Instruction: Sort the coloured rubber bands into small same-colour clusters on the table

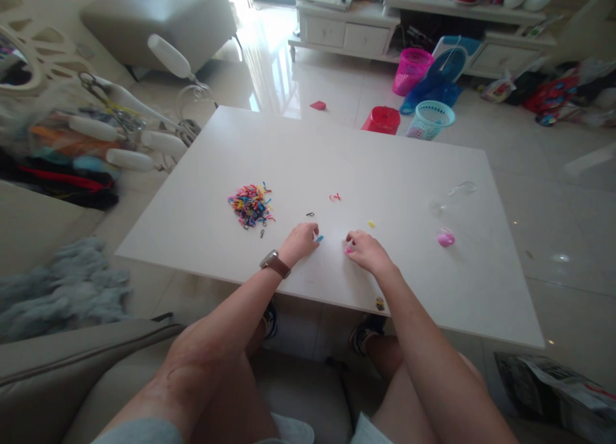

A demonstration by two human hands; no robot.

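My left hand [302, 240], with a watch at the wrist, is over the white table [269, 139], its fingers pinched at a small blue piece [319, 238]. My right hand [368, 250] is a short way to the right, its fingertips closed on a small pink piece [348, 251]. Left of my hands lies a heap of small, thin, looped pieces in many colours [250, 205]. A black loop [310, 214] lies just beyond my left hand. Farther back are a few red pieces [335, 197], and yellow ones [371, 224] lie beyond my right hand. Their exact kind is too small to tell.
On the table's right side are a pink rounded object [446, 238] and clear plastic pieces [462, 188]. A dark and yellow sticker-like item [380, 303] sits at the near edge. Beyond the table stand a red stool or bin [383, 120] and a pale blue basket [431, 119].
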